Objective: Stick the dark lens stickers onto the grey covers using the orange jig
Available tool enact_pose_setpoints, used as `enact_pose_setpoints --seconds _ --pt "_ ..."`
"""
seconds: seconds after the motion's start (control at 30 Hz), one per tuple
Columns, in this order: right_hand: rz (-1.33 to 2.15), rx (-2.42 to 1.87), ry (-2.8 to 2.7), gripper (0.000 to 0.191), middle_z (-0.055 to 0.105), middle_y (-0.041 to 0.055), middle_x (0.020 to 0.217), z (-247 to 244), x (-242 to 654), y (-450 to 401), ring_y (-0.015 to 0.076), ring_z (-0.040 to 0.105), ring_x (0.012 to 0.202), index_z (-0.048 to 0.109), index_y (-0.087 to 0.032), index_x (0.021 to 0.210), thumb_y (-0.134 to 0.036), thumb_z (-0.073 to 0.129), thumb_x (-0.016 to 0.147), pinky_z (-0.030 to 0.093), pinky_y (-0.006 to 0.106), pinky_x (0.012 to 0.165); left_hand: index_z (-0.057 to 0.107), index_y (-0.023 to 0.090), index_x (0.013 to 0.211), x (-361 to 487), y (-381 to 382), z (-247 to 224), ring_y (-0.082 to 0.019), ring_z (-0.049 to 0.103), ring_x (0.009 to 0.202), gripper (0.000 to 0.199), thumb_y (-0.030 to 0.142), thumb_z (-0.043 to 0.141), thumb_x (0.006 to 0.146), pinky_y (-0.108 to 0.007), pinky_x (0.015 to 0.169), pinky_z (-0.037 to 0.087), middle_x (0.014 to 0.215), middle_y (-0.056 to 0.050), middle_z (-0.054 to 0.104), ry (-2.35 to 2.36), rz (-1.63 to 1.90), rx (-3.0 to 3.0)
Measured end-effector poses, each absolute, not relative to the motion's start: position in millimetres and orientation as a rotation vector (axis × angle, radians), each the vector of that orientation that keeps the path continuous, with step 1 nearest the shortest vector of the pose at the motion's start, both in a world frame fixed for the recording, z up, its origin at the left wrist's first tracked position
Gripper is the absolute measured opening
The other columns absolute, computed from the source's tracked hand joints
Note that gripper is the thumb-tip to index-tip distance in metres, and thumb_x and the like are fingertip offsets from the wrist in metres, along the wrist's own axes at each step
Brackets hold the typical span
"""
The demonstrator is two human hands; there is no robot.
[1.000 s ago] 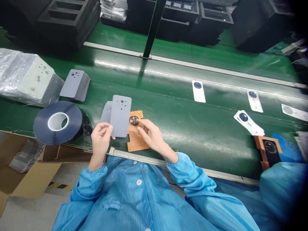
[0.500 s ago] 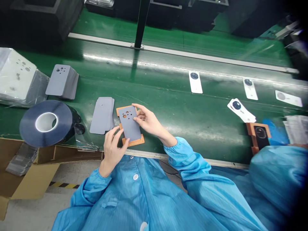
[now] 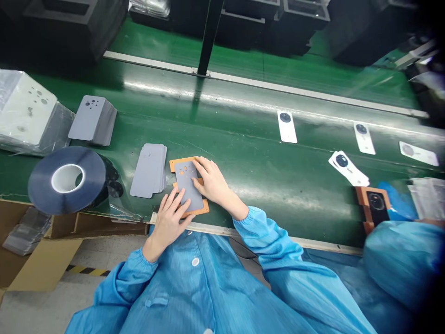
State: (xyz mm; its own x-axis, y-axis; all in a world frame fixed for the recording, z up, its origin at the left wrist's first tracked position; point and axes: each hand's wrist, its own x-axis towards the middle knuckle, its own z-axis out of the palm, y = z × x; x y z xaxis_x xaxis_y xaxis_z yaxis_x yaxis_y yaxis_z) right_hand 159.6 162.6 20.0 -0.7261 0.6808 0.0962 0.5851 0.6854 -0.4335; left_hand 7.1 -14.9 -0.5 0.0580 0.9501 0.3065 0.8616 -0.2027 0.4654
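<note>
A grey phone back panel (image 3: 189,189) with several round holes lies in an orange fixture (image 3: 203,208) near the front edge of the green bench. My left hand (image 3: 170,217) rests with spread fingers on the panel's lower left side. On its upper right side lie the fingers of my right hand (image 3: 212,183), stretched out with the thumb apart. Just left of the fixture is a low stack of grey panels (image 3: 148,170). Farther back on the left stands a taller stack of grey panels (image 3: 88,118).
A large roll of clear film (image 3: 41,181) and a plastic-wrapped stack of white panels (image 3: 26,106) stand at left. An open cardboard box (image 3: 48,264) is below the edge. White panels (image 3: 287,126) lie along the belt at right, where a co-worker's blue sleeve (image 3: 403,260) shows.
The grey panel has gone from being held by its edges to lying flat in the orange fixture. Both hands now lie flatter on it, fingers stretched out.
</note>
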Motion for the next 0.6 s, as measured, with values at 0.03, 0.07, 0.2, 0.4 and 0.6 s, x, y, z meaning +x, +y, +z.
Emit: enact_pose_setpoints --seconds 0.03,0.07,0.2,0.4,0.6 --pt "0.546 -0.980 -2.695 0.058 0.040 0.0192 0.167 20.7 158.4 159.5 0.0315 0.032 0.157 0.042 -0.014 0.161 -0.027 0.042 0.104 0.028 0.059 0.126 0.065 0.023 0.137 7.3 -14.9 -0.7 -0.037 0.041 0.154 0.040 0.030 0.068 0.097 -0.063 0.119 0.040 0.157 -0.017 0.055 1.876 0.847 2.154" --pt "0.538 -0.933 -2.746 0.058 0.037 0.0180 0.169 21.3 156.9 155.8 0.0296 0.029 0.159 0.038 -0.014 0.163 -0.027 0.038 0.106 0.025 0.058 0.127 0.066 0.024 0.137 7.6 -15.0 -1.1 -0.037 0.041 0.154 0.041 0.030 0.069 0.097 -0.063 0.119 0.040 0.156 -0.017 0.055 1.879 0.852 2.149" --pt "0.495 -0.825 -2.922 0.062 0.029 0.0162 0.173 21.7 150.7 141.4 0.0300 0.024 0.162 0.036 -0.013 0.164 -0.042 0.038 0.109 0.020 0.058 0.129 0.066 0.023 0.138 8.4 -15.6 -4.4 -0.037 0.044 0.152 0.040 0.031 0.067 0.098 -0.062 0.120 0.040 0.152 -0.017 0.059 1.901 0.847 2.177" --pt "0.468 -0.895 -2.944 0.061 0.029 0.0157 0.172 23.6 145.3 139.9 0.0309 0.024 0.162 0.039 -0.015 0.163 -0.045 0.040 0.110 0.014 0.064 0.128 0.069 0.023 0.134 8.6 -15.3 -5.0 -0.038 0.046 0.150 0.036 0.031 0.066 0.098 -0.061 0.117 0.043 0.151 -0.016 0.060 1.910 0.837 2.182" --pt "0.611 -1.001 -2.745 0.055 0.039 0.0164 0.168 22.9 156.0 140.5 0.0283 0.031 0.159 0.047 -0.017 0.159 -0.040 0.042 0.109 0.021 0.059 0.129 0.068 0.022 0.132 10.4 -13.3 1.1 -0.038 0.047 0.149 0.036 0.028 0.068 0.096 -0.062 0.114 0.046 0.154 -0.015 0.058 1.924 0.911 2.083"
